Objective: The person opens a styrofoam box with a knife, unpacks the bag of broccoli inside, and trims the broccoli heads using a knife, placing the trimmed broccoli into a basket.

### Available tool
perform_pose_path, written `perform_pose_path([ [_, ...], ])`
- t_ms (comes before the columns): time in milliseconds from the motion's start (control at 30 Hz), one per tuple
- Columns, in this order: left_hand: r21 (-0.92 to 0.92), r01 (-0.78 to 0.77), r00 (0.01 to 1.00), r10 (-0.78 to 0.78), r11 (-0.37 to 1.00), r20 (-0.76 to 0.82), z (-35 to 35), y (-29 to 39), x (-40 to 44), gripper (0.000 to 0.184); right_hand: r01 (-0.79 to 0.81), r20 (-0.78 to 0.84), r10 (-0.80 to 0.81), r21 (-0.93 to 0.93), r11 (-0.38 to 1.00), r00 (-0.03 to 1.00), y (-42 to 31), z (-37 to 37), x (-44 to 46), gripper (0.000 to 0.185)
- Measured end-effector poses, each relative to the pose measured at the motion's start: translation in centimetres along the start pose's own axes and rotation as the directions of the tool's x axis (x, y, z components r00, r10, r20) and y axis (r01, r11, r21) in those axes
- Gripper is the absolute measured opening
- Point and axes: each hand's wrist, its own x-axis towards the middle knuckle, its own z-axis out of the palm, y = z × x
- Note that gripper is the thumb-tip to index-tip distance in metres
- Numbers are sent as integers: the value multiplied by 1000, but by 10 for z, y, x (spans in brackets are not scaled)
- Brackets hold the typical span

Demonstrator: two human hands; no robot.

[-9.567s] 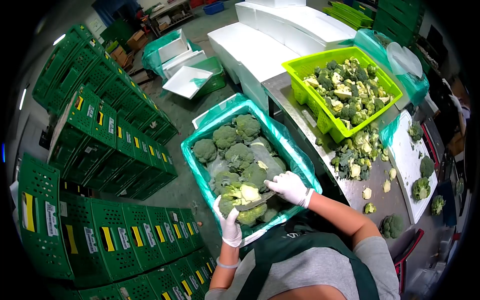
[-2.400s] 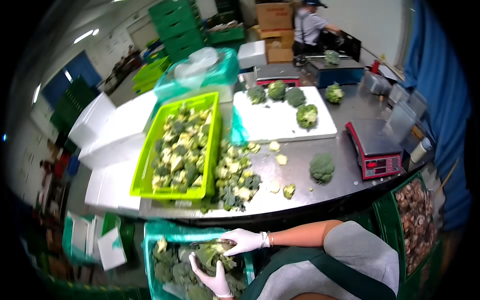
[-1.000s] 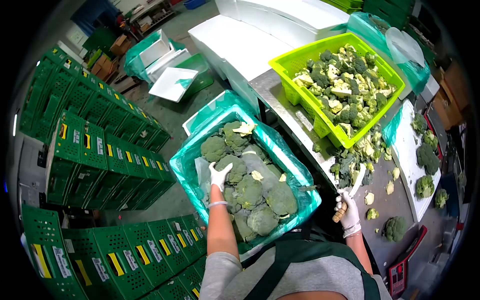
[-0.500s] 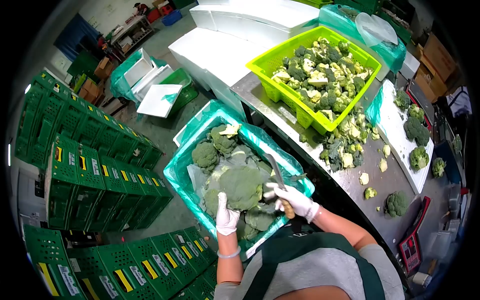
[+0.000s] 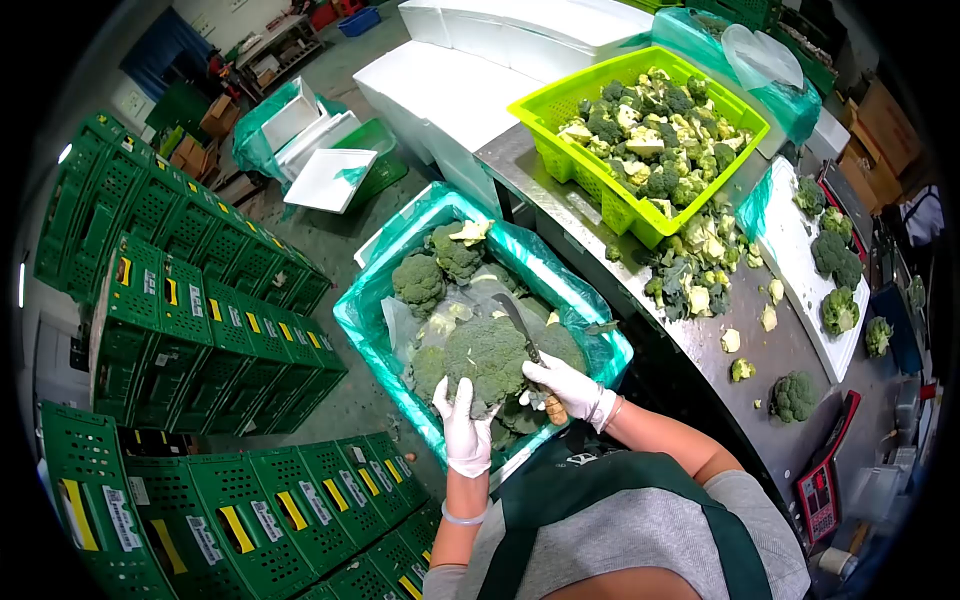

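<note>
White gloves cover both hands. My left hand [image 5: 465,425] holds a large broccoli head [image 5: 487,358] from below, its fingers against the near side. In my right hand [image 5: 570,388] is a knife [image 5: 517,322] with a wooden handle; the blade points up and away, along the right side of that head. Both hands are over the near part of a box lined with green plastic [image 5: 372,345], which holds several more broccoli heads [image 5: 419,281]. A pale cut piece [image 5: 470,232] lies on the broccoli at the box's far end.
A lime-green basket [image 5: 618,205] of broccoli pieces stands on the metal table [image 5: 700,375], with loose trimmings beside it. Broccoli heads rest on a white foam lid [image 5: 800,285]. A red scale [image 5: 820,495] is at right. Green crates [image 5: 230,500] stack up at left.
Since the frame one second ago, my left hand has taken hold of a large head and lifted it. My right hand, with the knife, has come from the table edge to the box.
</note>
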Motion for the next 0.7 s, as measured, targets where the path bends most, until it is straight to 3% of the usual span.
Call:
perform_pose_path([
  [67,45,-71,997,71,996,1,-2,-5,-3,47,9,-26,-9,-10,1000,1000,2,4,1,29],
  [300,-63,21,994,-14,998,109,-15,-2,2,52,95,-74,-108,-160,983,991,6,5,-12,33],
  [333,37,-1,990,-5,999,140,-24,-6,9,54,98,-74,-111,-161,982,991,5,4,-13,33],
  [367,136,-28,985,4,990,175,-30,-7,15,57,179,-82,-211,-290,940,974,4,1,-15,40],
  [400,471,-119,981,31,874,189,-37,-1,20,61,251,-77,-308,-413,876,948,2,-2,-16,48],
  [433,626,-308,946,160,716,283,-28,9,11,70,257,-76,-314,-414,873,946,-1,-2,-16,48],
  [467,481,-234,945,80,845,319,-17,19,0,76,390,38,-563,-758,522,826,-5,-2,-18,60],
  [500,327,-132,932,4,936,363,-1,30,-14,82,384,246,-700,-922,44,671,-8,1,-21,72],
  [567,175,-88,880,-6,981,476,-12,11,-7,88,326,285,-571,-945,-31,770,-13,18,-31,71],
  [633,12,151,890,-141,989,433,-21,7,3,82,346,427,-501,-904,-251,752,-9,17,-31,72],
  [700,-113,200,835,-109,973,540,-29,1,6,76,436,531,-409,-846,-306,742,-2,13,-32,65],
])
